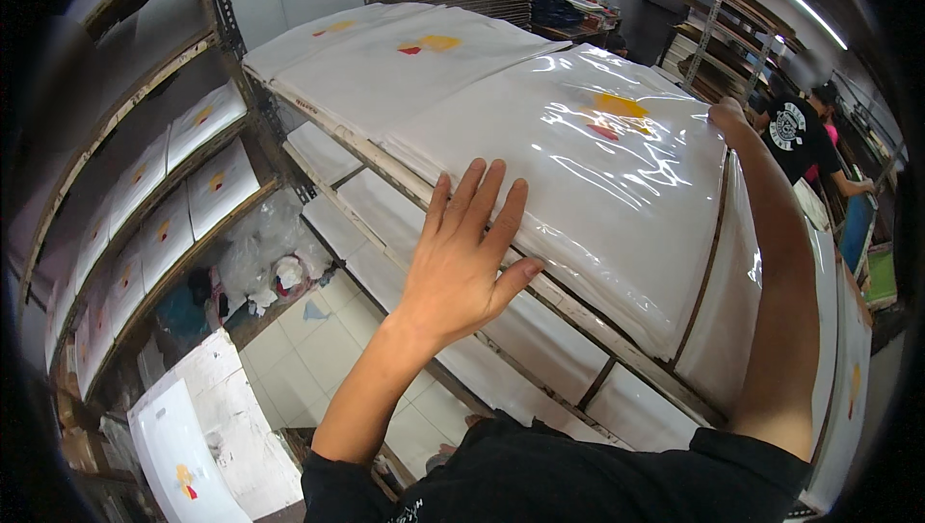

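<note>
A glossy clear plastic sheet [617,171] lies rumpled over a stack of white printed sheets on the rack's top level. A yellow and red print [621,109] shows through it. My left hand [469,239] rests on the near edge of this stack, palm down with fingers spread, holding nothing. At the far right corner my right hand [729,116] is closed on the plastic's edge; its fingertips are partly hidden. Left of the plastic lies another stack of white sheets [347,70] with similar prints.
Under the top level, a lower shelf [540,340] carries more white sheets. At left stands a metal shelving unit [173,181] with printed sheets; plastic bags [270,244] lie beside it. A white board [255,427] with a printed sheet is at lower left. A co-worker [805,133] stands at right.
</note>
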Motion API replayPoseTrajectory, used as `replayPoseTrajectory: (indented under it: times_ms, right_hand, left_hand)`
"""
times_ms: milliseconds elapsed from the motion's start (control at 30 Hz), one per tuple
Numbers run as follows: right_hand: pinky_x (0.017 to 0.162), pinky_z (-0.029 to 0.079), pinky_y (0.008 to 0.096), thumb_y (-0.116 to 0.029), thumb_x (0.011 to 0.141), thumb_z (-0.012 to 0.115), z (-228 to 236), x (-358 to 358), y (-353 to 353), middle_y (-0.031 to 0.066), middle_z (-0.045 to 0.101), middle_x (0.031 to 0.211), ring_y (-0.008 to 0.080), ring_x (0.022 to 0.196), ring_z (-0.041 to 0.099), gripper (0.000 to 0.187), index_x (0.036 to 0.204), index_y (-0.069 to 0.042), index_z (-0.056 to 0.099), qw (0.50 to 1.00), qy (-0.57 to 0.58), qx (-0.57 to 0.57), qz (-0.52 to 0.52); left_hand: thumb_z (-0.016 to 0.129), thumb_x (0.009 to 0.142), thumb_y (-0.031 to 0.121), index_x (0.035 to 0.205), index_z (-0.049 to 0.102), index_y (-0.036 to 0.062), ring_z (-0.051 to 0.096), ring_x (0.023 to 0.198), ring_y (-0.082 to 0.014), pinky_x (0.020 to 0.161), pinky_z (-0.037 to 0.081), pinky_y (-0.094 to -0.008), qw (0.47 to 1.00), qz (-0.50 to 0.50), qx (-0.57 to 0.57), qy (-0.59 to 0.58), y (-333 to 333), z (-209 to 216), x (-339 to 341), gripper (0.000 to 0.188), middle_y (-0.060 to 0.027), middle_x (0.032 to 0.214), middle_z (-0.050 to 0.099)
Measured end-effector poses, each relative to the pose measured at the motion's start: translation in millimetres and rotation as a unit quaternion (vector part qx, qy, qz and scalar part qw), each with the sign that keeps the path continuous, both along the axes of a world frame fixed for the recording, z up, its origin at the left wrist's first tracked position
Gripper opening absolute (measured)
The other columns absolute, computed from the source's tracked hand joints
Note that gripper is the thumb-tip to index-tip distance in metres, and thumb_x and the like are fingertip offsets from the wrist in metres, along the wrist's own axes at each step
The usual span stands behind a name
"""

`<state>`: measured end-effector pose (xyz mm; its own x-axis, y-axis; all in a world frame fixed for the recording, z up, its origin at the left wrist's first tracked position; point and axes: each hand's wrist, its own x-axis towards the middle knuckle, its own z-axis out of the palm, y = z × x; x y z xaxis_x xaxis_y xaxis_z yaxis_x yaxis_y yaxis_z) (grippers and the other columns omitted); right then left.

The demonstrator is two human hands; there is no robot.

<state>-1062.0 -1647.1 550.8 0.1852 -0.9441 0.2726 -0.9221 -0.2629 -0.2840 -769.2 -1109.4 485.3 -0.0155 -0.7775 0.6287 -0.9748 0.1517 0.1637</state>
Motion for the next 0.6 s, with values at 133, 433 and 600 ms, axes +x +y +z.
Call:
replayPoseTrajectory:
  times_ms: [133, 433, 600]
  right_hand:
    - [0.083, 0.053, 0.0396, -0.011, 0.088, 0.063, 21, -31, -57, 0.0151, 0.068, 0.104, 0.0286, 0.096, 0.067, 0.026, 0.112, -0.001, 0.066, 0.992, -0.104, -0.050, 0.049]
    - [0.094, 0.048, 0.0415, -0.011, 0.091, 0.062, 129, 181, 83, 0.0174, 0.064, 0.118, 0.0317, 0.106, 0.063, 0.032, 0.121, 0.000, 0.062, 0.860, 0.039, -0.268, 0.432]
    - [0.100, 0.045, 0.0425, -0.011, 0.092, 0.062, 146, 295, 309, 0.0187, 0.062, 0.125, 0.0333, 0.111, 0.061, 0.036, 0.127, 0.000, 0.060, 0.675, 0.027, -0.284, 0.680]
  left_hand:
    - [0.058, 0.089, 0.049, 0.149, 0.036, 0.0038, 0.026, 0.143, -0.0439, 0.117, 0.018, -0.0587, 0.999, -0.005, -0.043, 0.002, -3, -8, 3, 0.078, -0.0250, 0.153, 0.032]
    - [0.068, 0.085, 0.036, 0.136, 0.047, -0.0028, 0.037, 0.136, -0.0443, 0.115, 0.028, -0.0532, 0.956, 0.026, -0.252, 0.147, 57, -85, -14, 0.068, -0.0281, 0.143, 0.040]
    - [0.067, 0.087, 0.023, 0.133, 0.048, -0.0028, 0.034, 0.138, -0.0440, 0.114, 0.030, -0.0503, 0.919, 0.279, -0.116, 0.253, 164, -207, -26, 0.057, -0.0285, 0.144, 0.038]
